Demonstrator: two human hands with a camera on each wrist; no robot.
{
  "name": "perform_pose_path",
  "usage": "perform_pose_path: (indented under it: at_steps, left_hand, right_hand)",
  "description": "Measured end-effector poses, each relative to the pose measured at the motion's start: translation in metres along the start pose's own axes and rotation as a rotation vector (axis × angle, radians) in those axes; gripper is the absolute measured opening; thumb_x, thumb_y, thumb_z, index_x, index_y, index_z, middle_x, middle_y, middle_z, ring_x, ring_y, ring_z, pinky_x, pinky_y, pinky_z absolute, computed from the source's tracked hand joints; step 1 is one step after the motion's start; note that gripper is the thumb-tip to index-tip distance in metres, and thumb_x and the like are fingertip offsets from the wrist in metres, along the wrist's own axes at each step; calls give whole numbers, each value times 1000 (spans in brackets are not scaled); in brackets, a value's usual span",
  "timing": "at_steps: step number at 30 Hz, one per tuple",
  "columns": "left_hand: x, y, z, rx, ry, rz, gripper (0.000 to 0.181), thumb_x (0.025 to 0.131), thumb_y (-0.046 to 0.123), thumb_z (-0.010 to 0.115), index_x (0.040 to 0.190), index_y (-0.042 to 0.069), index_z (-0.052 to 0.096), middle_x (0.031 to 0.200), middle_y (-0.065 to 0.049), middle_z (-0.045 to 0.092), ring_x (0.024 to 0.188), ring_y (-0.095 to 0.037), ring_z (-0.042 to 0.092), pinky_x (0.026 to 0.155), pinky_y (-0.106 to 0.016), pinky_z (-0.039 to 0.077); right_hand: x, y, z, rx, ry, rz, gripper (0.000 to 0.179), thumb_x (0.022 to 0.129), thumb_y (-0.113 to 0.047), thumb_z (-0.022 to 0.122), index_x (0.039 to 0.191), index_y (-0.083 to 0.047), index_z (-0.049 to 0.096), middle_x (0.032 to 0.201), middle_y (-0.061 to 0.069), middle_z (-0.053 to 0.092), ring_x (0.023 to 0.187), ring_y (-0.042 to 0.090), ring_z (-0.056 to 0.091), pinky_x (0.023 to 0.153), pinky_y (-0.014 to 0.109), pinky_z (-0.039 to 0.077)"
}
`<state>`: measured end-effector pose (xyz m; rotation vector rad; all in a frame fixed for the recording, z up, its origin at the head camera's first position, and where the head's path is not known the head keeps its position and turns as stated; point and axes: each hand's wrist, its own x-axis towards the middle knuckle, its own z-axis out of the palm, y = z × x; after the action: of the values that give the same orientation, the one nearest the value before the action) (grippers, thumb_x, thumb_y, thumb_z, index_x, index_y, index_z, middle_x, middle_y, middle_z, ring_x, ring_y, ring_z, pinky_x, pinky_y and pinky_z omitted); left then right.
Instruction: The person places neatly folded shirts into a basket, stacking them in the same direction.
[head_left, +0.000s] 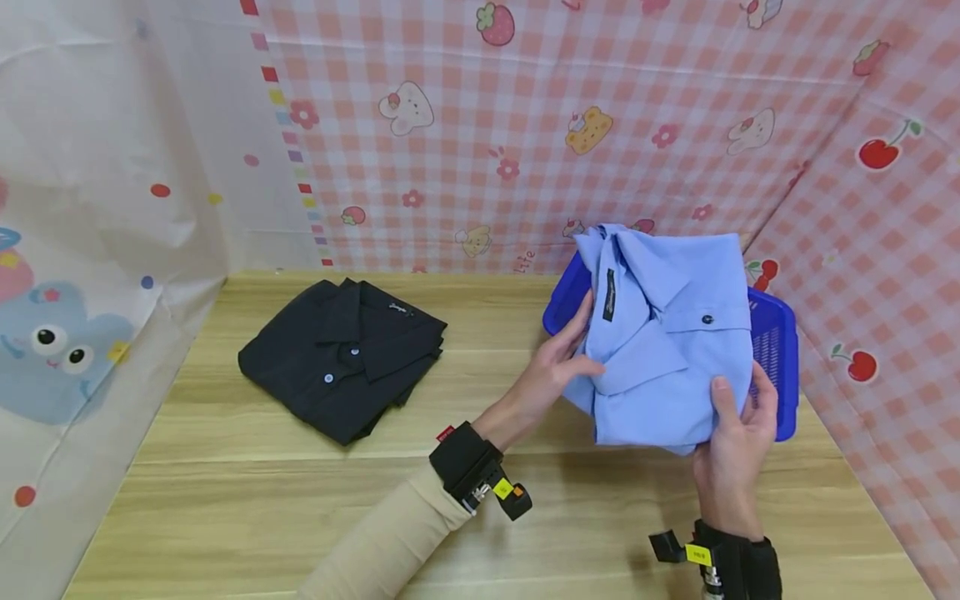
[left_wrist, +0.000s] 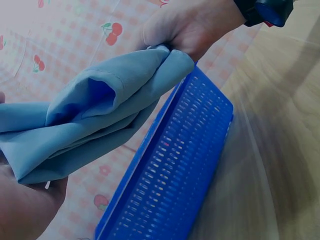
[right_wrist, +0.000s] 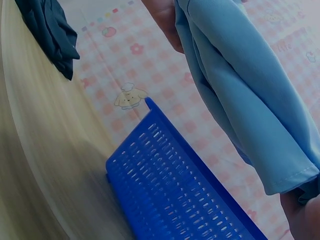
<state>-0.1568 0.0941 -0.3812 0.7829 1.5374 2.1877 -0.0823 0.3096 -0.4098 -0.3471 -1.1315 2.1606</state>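
A folded light blue shirt [head_left: 697, 358], collar to the left with a black label, is held up between both hands above a blue plastic basket [head_left: 785, 367]. My left hand [head_left: 558, 358] grips its left edge, thumb on top and fingers underneath. At the lower right corner my right hand [head_left: 735, 446] pinches the shirt, thumb over the cloth. In the left wrist view the folded layers of the shirt [left_wrist: 100, 110] show edge-on over the basket's perforated side [left_wrist: 175, 160]. The basket's inside is mostly hidden by the shirt.
A folded black shirt [head_left: 345, 358] lies on the left of the wooden table [head_left: 247, 500]. Behind the table hangs a pink checked cloth [head_left: 465, 167], with another along the right side and a white printed sheet [head_left: 97, 167] on the left.
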Motion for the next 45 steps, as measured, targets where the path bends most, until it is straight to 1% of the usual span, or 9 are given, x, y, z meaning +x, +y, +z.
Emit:
perform_pose_path:
  at_steps: [4,8,16,21,24,30,35,40,45]
  left_hand:
    - [6,1,1,25,11,0,93,88,0,57,166,27,14,171,18,9,155,-3,12,127,-29,13]
    - [12,3,2,44,4,-4,95,84,-1,55,166,25,14,170,19,11,154,-2,16,126,-28,15]
    - [22,4,0,85,-31,32,95,83,-7,51,166,24,14,173,10,8,154,-1,12,125,-25,17]
    - [26,4,2,111,-22,20,95,83,-8,50,166,25,16,172,13,11,153,2,15,123,-22,20]
    - [28,5,3,109,-17,13,94,84,-8,50,166,23,16,171,16,12,152,2,15,122,-20,21]
    - [33,4,4,109,-32,28,92,85,-10,47,166,19,14,173,9,9,153,0,15,123,-21,21]
    - [38,3,3,130,-29,29,90,86,-11,46,166,18,14,172,11,11,153,1,14,122,-22,22]
    - [45,0,2,152,-40,23,89,88,-12,45,166,16,13,173,8,9,153,1,12,121,-21,23]
    - [52,-3,2,196,-37,2,88,88,-10,46,166,17,13,173,7,10,153,0,14,114,-19,29]
  right_hand:
    - [3,-1,0,16,-7,-18,49,98,4,64,143,-4,47,147,15,50,132,26,51,94,26,57]
    - [4,-2,0,42,-11,-28,50,97,6,64,144,-3,47,147,16,50,131,27,51,93,27,58]
    - [8,-1,-1,138,-11,-27,49,96,12,62,141,-2,48,144,18,50,127,28,54,90,30,59]
    - [10,-2,-2,180,-20,-55,47,95,14,60,139,1,49,142,20,51,127,30,55,90,32,60]
    - [12,-5,-3,200,-21,-54,47,95,15,60,139,1,49,143,20,50,127,31,55,90,34,60]
    - [16,-8,-5,212,-21,-54,47,94,17,59,137,0,51,141,19,52,125,31,55,89,33,60]
    - [18,-8,-6,209,-26,-62,44,94,18,57,134,2,52,140,20,53,125,31,55,89,33,60]
    - [20,-10,-8,223,-35,-56,43,95,19,56,134,2,51,141,20,52,125,31,54,89,33,60]
    - [24,-13,-12,156,-37,-35,44,96,14,57,137,0,49,147,18,46,132,30,48,92,31,59]
